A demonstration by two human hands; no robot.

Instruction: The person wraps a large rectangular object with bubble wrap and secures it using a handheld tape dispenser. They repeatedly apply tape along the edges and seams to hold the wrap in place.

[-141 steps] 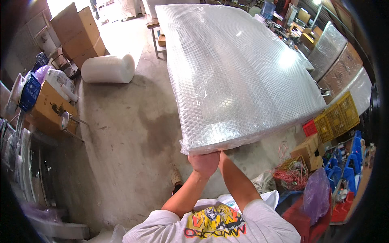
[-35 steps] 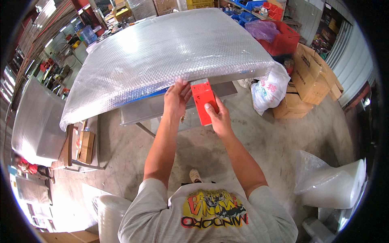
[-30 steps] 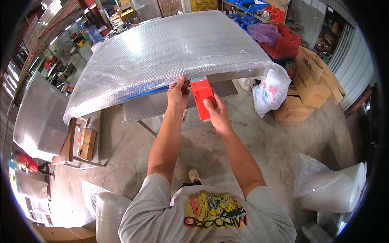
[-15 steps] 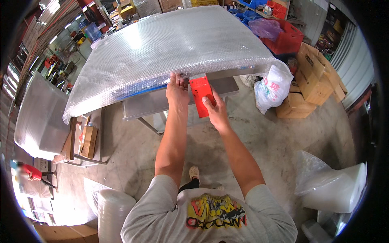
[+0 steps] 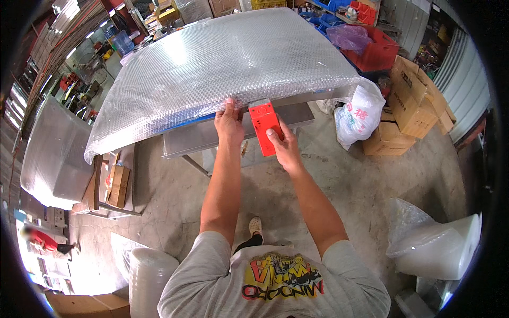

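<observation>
A large flat panel covered in clear bubble wrap [image 5: 228,58] lies ahead of me at working height. My left hand [image 5: 229,126] is closed on the wrap's near edge, thumb on top and the other fingers curled under, partly hidden. Just right of it, my right hand [image 5: 286,148] grips a flat, oblong red hand tool [image 5: 266,131], thumb across its face. The tool's far end, which looks metallic, meets the wrapped edge; its exact kind I cannot tell. A strip of blue [image 5: 183,121] shows along the panel's edge, left of my left hand.
Below the panel is a grey metal stand [image 5: 185,143]. To the right are a white plastic sack [image 5: 358,114], cardboard boxes [image 5: 416,98] and a red crate [image 5: 379,50]. Rolls of wrap [image 5: 151,281] stand near me on both sides. A person in red [image 5: 42,239] is far left.
My left hand has gone from fingers stretched against the edge to thumb on top with fingers curled under. The red tool stays at the edge. The person in red has shifted.
</observation>
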